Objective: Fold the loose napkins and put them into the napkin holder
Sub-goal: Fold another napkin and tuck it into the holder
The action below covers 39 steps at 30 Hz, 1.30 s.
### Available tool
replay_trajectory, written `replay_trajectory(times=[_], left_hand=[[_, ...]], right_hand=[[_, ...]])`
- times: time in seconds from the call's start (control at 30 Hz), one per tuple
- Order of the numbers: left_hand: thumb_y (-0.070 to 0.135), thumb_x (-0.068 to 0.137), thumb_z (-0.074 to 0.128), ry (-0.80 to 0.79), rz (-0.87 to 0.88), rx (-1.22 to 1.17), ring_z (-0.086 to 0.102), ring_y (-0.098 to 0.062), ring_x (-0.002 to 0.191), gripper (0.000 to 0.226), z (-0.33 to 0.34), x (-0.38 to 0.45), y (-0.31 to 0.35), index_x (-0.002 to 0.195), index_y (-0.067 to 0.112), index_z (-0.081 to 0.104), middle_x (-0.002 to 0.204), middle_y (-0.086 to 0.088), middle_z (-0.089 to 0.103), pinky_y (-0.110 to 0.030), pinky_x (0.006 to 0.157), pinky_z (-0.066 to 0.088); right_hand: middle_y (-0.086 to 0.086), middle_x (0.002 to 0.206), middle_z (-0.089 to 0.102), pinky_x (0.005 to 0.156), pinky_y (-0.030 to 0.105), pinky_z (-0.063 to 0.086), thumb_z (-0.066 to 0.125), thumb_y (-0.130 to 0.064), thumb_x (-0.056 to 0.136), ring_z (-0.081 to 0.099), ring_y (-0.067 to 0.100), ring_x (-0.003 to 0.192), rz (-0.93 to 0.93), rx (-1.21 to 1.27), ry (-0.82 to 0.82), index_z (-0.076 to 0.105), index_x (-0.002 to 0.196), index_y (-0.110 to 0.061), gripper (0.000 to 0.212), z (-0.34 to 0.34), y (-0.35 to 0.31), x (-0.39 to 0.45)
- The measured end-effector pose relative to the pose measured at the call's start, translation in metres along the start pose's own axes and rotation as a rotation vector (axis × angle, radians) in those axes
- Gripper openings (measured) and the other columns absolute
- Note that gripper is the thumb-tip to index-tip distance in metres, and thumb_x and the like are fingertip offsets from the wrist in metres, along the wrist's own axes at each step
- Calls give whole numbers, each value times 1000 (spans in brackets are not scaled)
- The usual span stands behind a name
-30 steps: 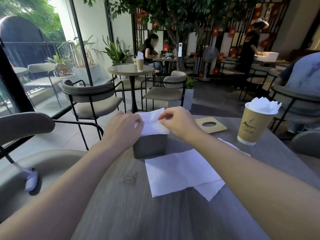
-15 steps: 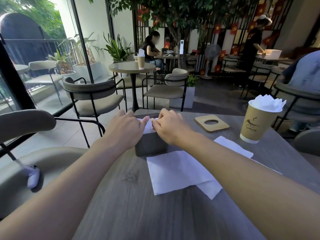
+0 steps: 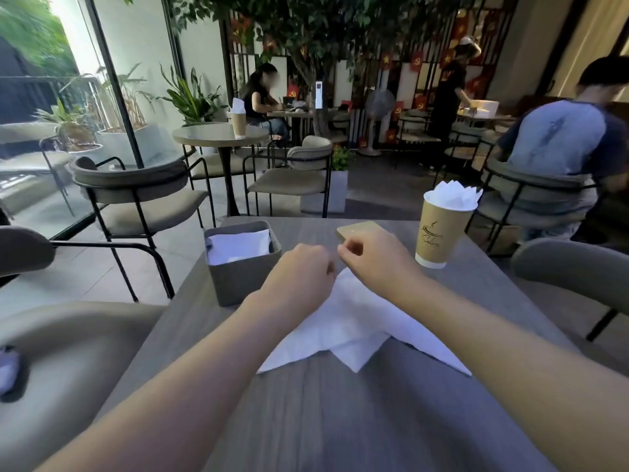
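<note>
The grey square napkin holder stands at the table's far left with a folded white napkin inside. To its right, loose white napkins lie flat and overlapping on the table. My left hand is over their far left edge with curled fingers that touch the top sheet; whether it grips the sheet is hidden. My right hand hovers just past the napkins' far corner, thumb and fingertips pinched together with nothing visible between them.
A paper cup stuffed with napkins stands at the far right, and a wooden coaster lies behind my right hand. The grey wooden table has a padded chair at its left. People sit at tables beyond.
Both hands pushed the folded napkin down into the holder, then let go and moved right and nearer, over the loose napkins. The view has tilted up.
</note>
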<state>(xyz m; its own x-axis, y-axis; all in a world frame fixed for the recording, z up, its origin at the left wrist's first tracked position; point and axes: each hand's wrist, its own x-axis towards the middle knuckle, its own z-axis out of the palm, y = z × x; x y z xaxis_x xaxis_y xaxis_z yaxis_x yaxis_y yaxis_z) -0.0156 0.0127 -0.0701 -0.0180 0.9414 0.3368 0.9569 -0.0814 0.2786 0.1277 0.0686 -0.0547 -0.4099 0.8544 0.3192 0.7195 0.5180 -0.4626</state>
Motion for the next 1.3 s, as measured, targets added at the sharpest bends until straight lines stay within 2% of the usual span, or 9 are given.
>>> replay_trajectory(times=[0.1,0.23,0.4,0.53,0.73,0.87,0.97,1.17,1.3], left_hand=[[22,92,49,-186,-85,95,62,-32,86,20,22,3,1,73,16,53,85,-7,62,-35,64,41],[32,97,50,-249,-139,232,57,-33,115,22,29,1,0,109,15,58,119,-9,59,-38,85,43],[22,89,56,-182,-162,127,65,-25,97,14,23,-1,3,92,20,69,100,1,71,-35,76,51],[16,86,57,-133,-139,33,63,-23,95,15,17,-5,5,74,23,64,90,3,64,-38,77,55],[21,96,53,-59,-162,-106,64,-26,81,7,3,-7,-1,90,21,57,81,4,66,-38,68,51],[23,101,50,73,-304,-459,53,-20,66,8,-4,-5,3,100,15,54,75,2,58,-32,55,40],[22,102,48,112,-411,-657,45,-16,63,11,-5,-1,9,105,13,53,77,2,55,-28,53,32],[26,99,45,90,-602,-969,47,-21,66,8,-4,2,22,98,20,51,87,-7,56,-26,52,34],[36,97,50,68,-624,-1020,53,-24,79,13,-1,1,22,98,23,52,97,-14,61,-36,67,41]], right_hand=[[-3,81,70,67,34,48,61,-33,95,62,20,81,96,-24,-116,69,78,-21,22,-5,17,-20],[-5,91,74,64,28,43,66,-40,90,64,16,91,152,-80,-226,73,86,-25,17,-1,32,-41],[-4,90,73,79,36,54,69,-43,89,64,16,91,183,-23,-247,69,88,-27,15,1,36,-51],[-3,91,73,80,37,54,68,-43,91,63,16,90,189,-3,-248,69,90,-26,17,0,35,-51],[-3,76,61,58,31,37,52,-48,100,53,15,71,277,114,-97,57,80,-18,36,-7,44,-49],[-6,78,59,62,30,38,54,-64,93,52,13,71,331,353,69,54,86,-19,46,-12,47,-43],[1,90,71,66,34,48,55,-73,87,63,19,77,460,686,-26,62,97,-17,58,-18,35,-43],[12,116,77,78,34,58,78,-60,77,70,25,90,575,1007,-279,73,120,-12,64,-14,34,-43],[13,115,79,92,35,57,75,-25,92,70,22,94,482,1055,-267,76,116,-7,30,-13,37,-45]])
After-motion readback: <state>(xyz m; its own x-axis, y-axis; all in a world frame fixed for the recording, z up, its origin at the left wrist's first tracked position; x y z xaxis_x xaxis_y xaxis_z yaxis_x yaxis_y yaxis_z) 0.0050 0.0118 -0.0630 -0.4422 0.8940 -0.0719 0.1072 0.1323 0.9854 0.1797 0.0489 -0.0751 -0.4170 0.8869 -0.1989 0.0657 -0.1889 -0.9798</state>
